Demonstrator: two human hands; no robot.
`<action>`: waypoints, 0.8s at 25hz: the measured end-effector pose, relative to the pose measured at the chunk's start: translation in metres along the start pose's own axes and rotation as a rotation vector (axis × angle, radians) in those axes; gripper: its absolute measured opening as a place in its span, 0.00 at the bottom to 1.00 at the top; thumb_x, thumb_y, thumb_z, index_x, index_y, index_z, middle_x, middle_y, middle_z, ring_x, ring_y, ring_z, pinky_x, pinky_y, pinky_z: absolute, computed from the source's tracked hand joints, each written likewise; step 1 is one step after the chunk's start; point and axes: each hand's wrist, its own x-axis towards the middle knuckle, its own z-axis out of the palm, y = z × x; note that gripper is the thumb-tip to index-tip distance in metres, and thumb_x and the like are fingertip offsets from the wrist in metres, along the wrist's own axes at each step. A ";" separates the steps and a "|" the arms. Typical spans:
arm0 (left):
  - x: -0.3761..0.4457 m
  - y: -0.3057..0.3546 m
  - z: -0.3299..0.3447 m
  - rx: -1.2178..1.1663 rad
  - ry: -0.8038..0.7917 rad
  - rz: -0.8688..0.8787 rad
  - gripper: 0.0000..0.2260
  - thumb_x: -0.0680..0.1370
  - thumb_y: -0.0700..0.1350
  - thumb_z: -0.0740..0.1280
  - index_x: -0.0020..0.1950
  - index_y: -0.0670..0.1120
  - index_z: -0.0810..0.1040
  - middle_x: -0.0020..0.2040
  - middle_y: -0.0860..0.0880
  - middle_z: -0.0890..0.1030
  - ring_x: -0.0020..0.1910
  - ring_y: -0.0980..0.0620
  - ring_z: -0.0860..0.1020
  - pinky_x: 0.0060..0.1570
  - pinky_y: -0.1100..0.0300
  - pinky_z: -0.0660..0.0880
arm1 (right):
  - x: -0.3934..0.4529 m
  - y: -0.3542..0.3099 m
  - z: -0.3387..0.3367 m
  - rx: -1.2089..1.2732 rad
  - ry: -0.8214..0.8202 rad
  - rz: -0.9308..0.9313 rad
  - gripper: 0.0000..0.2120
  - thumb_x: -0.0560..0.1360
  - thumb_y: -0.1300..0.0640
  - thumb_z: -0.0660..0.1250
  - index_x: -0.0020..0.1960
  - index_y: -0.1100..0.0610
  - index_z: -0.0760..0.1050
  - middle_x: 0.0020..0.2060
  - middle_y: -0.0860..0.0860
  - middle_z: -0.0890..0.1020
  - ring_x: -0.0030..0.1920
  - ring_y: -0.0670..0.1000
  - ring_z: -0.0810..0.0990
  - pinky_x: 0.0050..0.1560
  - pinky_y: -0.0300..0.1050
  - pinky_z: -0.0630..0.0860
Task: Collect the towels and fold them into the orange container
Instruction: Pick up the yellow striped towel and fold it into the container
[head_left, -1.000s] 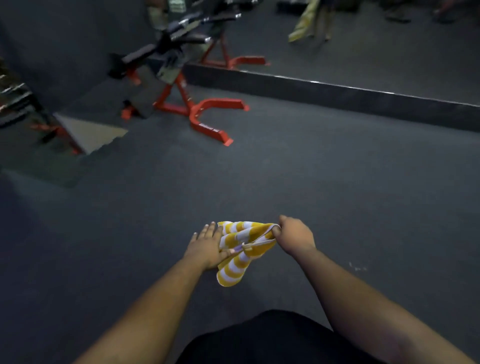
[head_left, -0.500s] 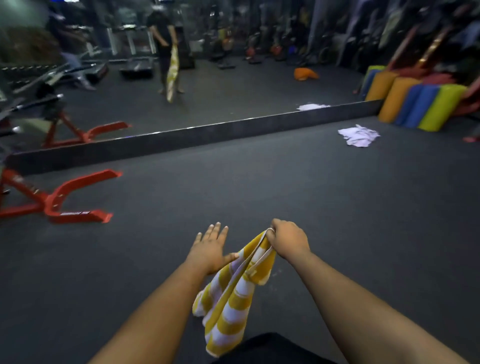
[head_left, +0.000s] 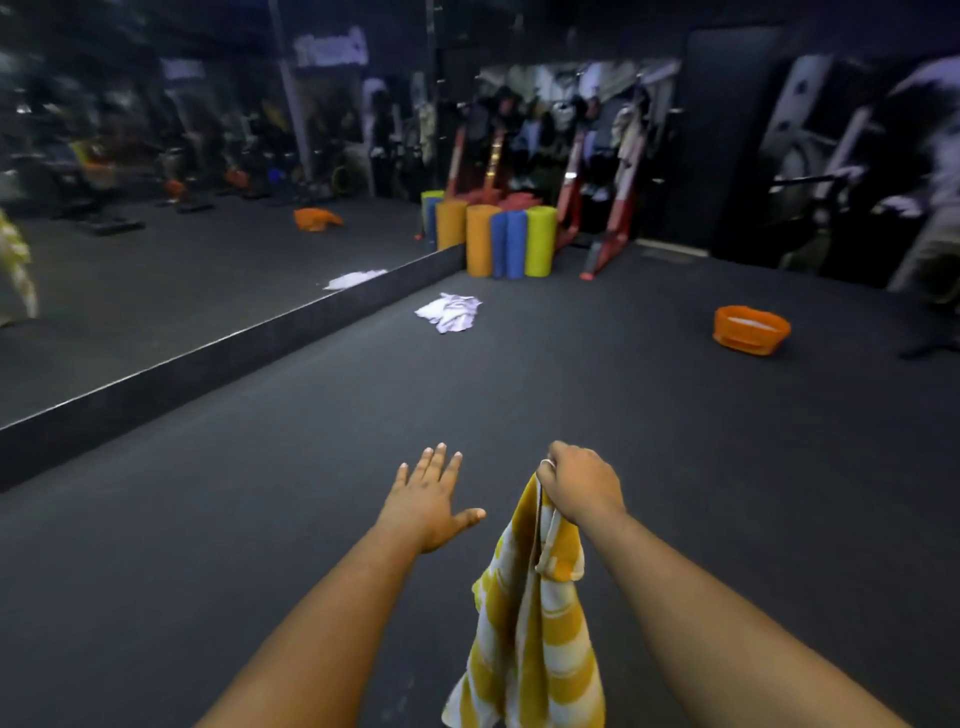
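A second ago both my hands had the yellow striped towel. Now my left hand has let go, so the towel hangs long and not folded. I think I will carry it first. My right hand is curled tight on its top edge. My left hand is flat, fingers spread, touching nothing. The orange basket sits far ahead on the right. A white towel lies on the floor by the mirror.

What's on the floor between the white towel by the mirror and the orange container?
Nothing: in the head view, only bare dark floor runs from the white towel to the orange container.
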 end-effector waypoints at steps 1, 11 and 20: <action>0.026 0.005 -0.008 0.009 -0.007 0.053 0.43 0.80 0.71 0.53 0.83 0.51 0.37 0.83 0.47 0.37 0.82 0.48 0.38 0.80 0.44 0.41 | 0.014 0.010 -0.005 -0.004 0.022 0.053 0.10 0.79 0.51 0.56 0.44 0.53 0.72 0.42 0.50 0.80 0.46 0.54 0.77 0.40 0.48 0.70; 0.233 0.094 -0.061 0.128 -0.041 0.421 0.43 0.80 0.71 0.53 0.83 0.50 0.36 0.83 0.47 0.36 0.82 0.48 0.37 0.80 0.43 0.42 | 0.132 0.120 -0.061 -0.098 0.180 0.368 0.09 0.81 0.50 0.55 0.45 0.52 0.69 0.45 0.51 0.81 0.49 0.56 0.78 0.42 0.49 0.68; 0.410 0.229 -0.075 0.206 -0.046 0.540 0.42 0.80 0.71 0.53 0.83 0.51 0.35 0.83 0.48 0.36 0.82 0.49 0.36 0.80 0.44 0.41 | 0.258 0.274 -0.086 -0.123 0.262 0.432 0.10 0.82 0.49 0.56 0.49 0.52 0.72 0.44 0.49 0.82 0.47 0.54 0.79 0.44 0.49 0.71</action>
